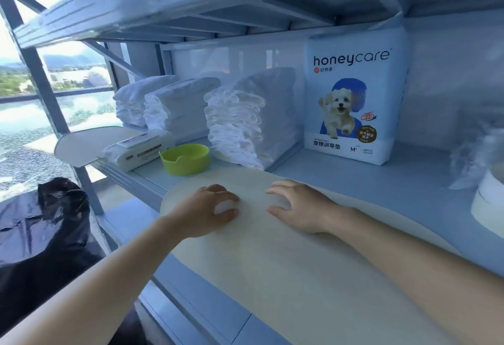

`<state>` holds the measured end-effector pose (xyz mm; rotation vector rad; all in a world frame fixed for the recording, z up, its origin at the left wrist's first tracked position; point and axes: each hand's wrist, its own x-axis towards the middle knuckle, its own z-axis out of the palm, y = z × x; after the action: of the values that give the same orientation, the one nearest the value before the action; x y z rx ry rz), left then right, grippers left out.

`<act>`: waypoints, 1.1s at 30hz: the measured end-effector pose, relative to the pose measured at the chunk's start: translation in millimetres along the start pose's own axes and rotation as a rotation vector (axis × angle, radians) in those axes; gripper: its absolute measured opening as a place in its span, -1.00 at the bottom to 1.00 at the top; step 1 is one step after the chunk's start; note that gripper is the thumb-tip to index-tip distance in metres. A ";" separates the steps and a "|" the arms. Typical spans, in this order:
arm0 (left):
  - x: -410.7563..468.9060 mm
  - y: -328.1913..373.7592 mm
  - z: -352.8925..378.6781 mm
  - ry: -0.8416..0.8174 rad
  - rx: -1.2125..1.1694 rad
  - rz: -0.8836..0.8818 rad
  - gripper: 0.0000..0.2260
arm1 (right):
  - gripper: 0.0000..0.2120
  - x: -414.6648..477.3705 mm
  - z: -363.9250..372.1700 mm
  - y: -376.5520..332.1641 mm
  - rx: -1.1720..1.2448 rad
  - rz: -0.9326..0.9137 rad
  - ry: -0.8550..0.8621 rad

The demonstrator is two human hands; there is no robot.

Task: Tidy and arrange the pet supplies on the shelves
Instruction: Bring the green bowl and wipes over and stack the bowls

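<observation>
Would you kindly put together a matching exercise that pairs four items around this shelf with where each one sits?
Things:
1. green bowl
2. honeycare pack
3. black bag
4. cream mat

Places:
A. under the left hand and right hand, at the front of the shelf
B. upright at the back, right of the folded pads
C. off the shelf, lower left
D. between the wipes pack and the folded pads

Pairs: 1-D, 2-B, 3-C, 4-A
</observation>
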<state>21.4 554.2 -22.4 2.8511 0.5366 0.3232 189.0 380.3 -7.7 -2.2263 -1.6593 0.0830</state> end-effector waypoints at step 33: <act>54.2 -253.7 -115.8 0.223 0.198 -0.182 -0.68 | -0.59 242.2 73.1 -145.5 -0.138 0.052 0.151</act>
<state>-42.5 825.6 32.3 2.9408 0.9129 0.5890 111.5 661.0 10.8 -2.3132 -1.5701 -0.1873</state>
